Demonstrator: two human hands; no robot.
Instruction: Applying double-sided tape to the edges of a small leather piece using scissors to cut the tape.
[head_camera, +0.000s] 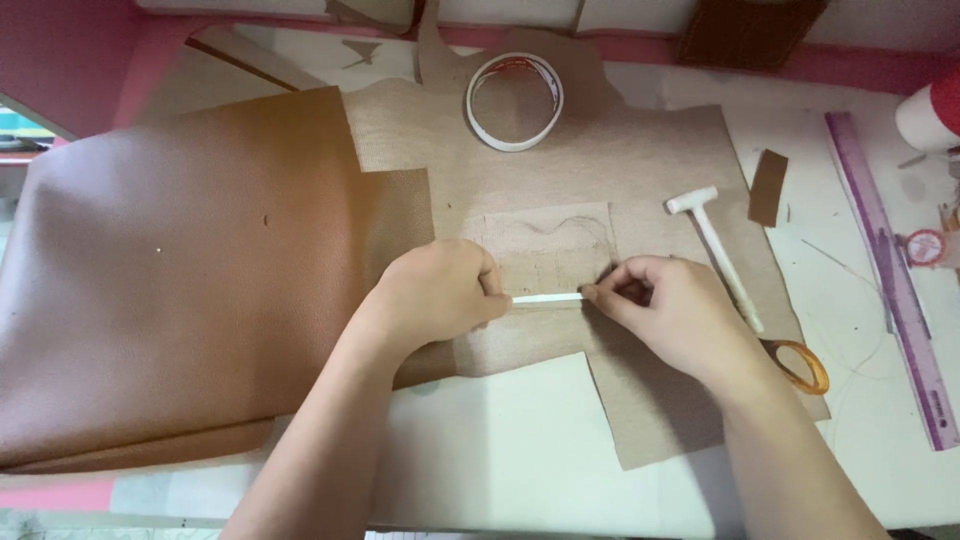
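A small square patch of tan fabric (548, 243) lies on a larger sheet of the same tan cloth (640, 170). A thin white strip (548, 298) runs along the patch's near edge. My left hand (437, 292) pinches the strip's left end with its fingers curled, resting on the cloth. My right hand (668, 310) pinches the strip's right end between thumb and forefinger. The two hands hold the strip stretched flat against the fabric.
A big sheet of brown leather (170, 280) covers the left of the table. A roll of white tape (515, 100) lies behind the patch. A small white hammer (715, 245), orange-handled scissors (800, 365), a brown scrap (768, 186) and a purple ruler (890, 270) lie to the right.
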